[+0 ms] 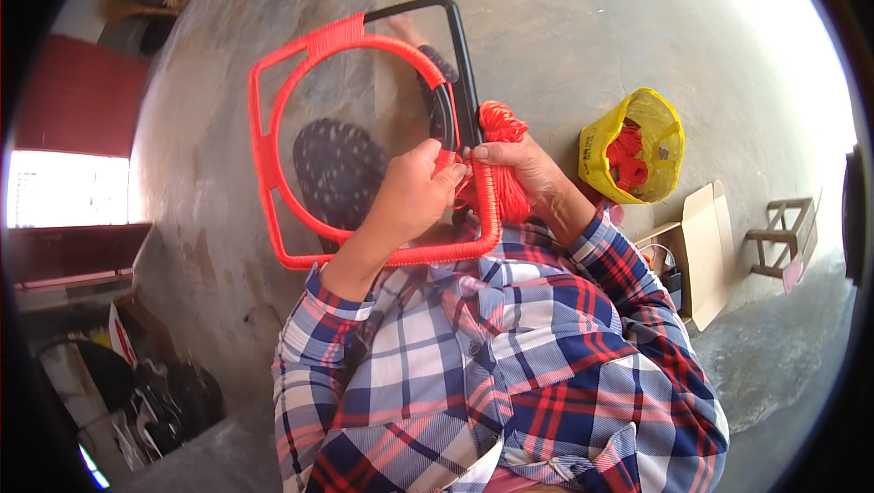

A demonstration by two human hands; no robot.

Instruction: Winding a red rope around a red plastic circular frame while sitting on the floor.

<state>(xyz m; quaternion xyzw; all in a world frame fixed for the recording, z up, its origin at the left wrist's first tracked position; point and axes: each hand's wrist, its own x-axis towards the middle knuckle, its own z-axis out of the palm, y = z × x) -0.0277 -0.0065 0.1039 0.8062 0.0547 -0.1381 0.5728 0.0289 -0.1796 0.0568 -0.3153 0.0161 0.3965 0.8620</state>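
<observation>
A black tubular frame (463,56), square with rounded corners and a round ring inside, is tilted before me. Red-orange cord (259,165) is wound tightly over most of it; bare black tube shows at its top right and on the ring's right side. My left hand (414,193) is closed, pinching red cord beside the ring. Closed too, my right hand (533,170) has its thumb on the frame's right side. A looped bundle of red cord (512,197) hangs against that hand, partly hidden by it.
To the right stands a yellow bag (596,161) with bundles of red cord inside. Nearer me are an open cardboard box (706,252) and a small wooden stool (783,238). Dark bags and clutter (168,402) lie at lower left. A speckled dark cloth shape (337,174) shows through the ring.
</observation>
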